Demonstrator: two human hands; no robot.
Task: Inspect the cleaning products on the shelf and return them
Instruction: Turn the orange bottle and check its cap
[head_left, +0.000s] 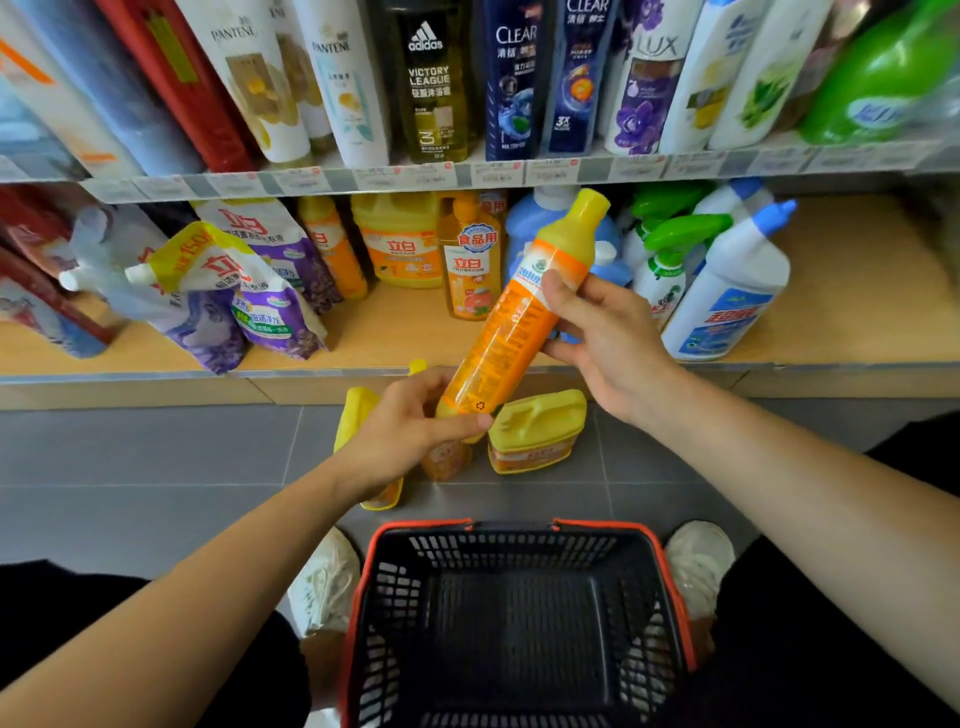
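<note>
The lower shelf (857, 312) is a long wooden board with a metal strip along its front edge, and the upper shelf (519, 174), with its row of price labels, hangs over it. On the floor between the person's shoes stands a black basket (670, 571) with a red rim. Before the shelf the person holds a tall orange bottle (514, 322) with a yellow cap, tilted, cap toward the shelf, in the air and not on the board. The right hand (608, 338) curls around its upper part, thumb across the label; the left hand (410, 431) pinches its base between thumb and fingers. I judge this is the inspecting step, the label being turned to the eyes. Returning it will need the base lifted over the front strip and the cap kept under the upper shelf. Bare wood shows in front of the pump bottle (470, 270) and widely right of the white bottle (727, 296). A yellow jug (535, 431) sits on the floor just below the hands.
</note>
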